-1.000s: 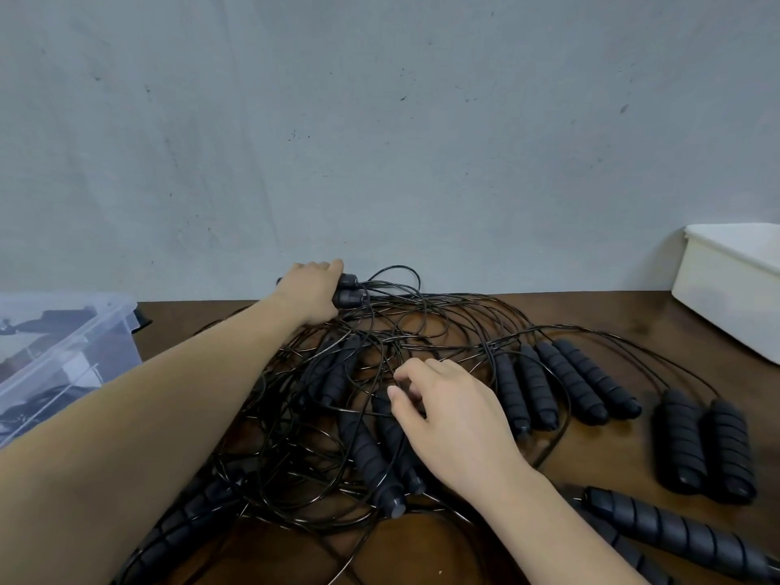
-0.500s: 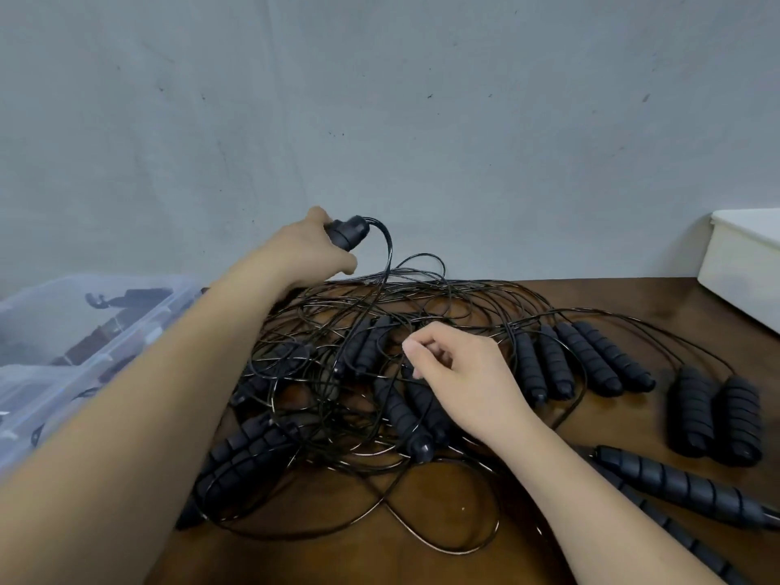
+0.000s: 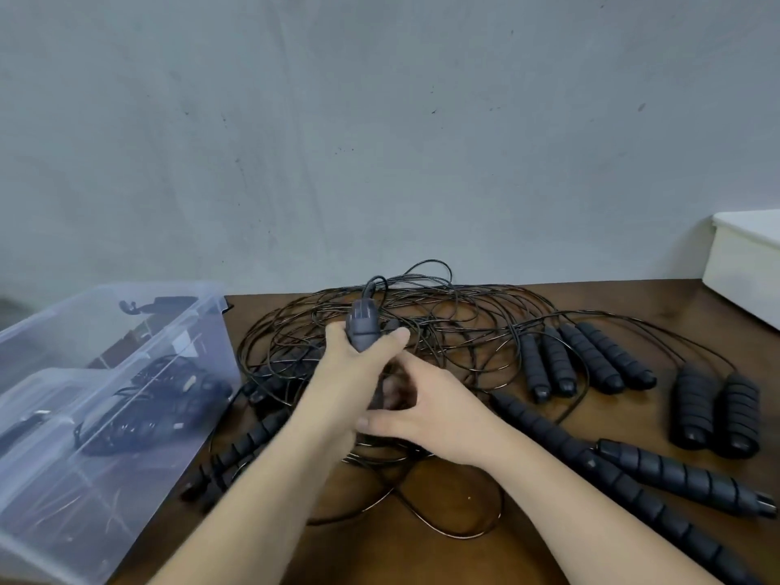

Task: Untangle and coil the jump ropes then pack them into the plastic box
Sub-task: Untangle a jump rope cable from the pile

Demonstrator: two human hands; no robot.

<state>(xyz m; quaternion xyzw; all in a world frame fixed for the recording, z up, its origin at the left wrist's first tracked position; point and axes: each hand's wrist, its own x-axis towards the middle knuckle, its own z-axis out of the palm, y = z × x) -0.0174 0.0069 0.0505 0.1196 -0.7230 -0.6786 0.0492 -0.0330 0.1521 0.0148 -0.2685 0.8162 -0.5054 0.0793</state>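
Observation:
A tangle of thin black jump ropes [image 3: 443, 327] lies on the brown table [image 3: 696, 314]. My left hand [image 3: 350, 373] grips one dark handle [image 3: 362, 329] upright above the tangle, its cord looping off the top. Right beside it, my right hand [image 3: 426, 411] has curled fingers at the lower part of what the left hand holds; what it pinches is hidden. Several ridged black handles [image 3: 591, 365] lie to the right. The clear plastic box [image 3: 126, 331] stands at the left with coiled ropes [image 3: 156, 399] inside.
A white bin [image 3: 747, 263] sits at the far right edge of the table. More handles [image 3: 679, 475] lie near the front right, and another pair [image 3: 240, 449] by the box's corner. A grey wall runs behind the table.
My left hand has pulled the handle back from the far edge toward the middle of the tangle. My right hand has shifted left to meet it. The view turned, showing more of the box.

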